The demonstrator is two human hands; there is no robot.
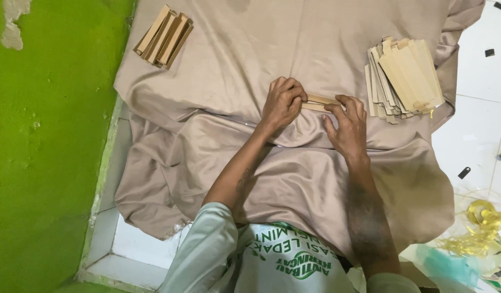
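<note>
Both hands meet over a beige cloth (218, 141) spread on the floor. My left hand (283, 102) grips one end of a narrow tan cardboard strip (320, 102), fingers curled over it. My right hand (347, 123) pinches and presses the strip's other end with fingertips. The strip looks folded lengthwise. A fanned stack of flat tan cardboard pieces (403, 78) lies just right of my right hand. A smaller pile of folded cardboard strips (163, 37) rests at the cloth's far left.
A green wall (44, 152) runs along the left, with a white tiled ledge (117, 244) at its foot. White floor tiles (478, 125) lie on the right with small dark scraps. Yellow ribbon (481, 220) and plastic litter sit at lower right.
</note>
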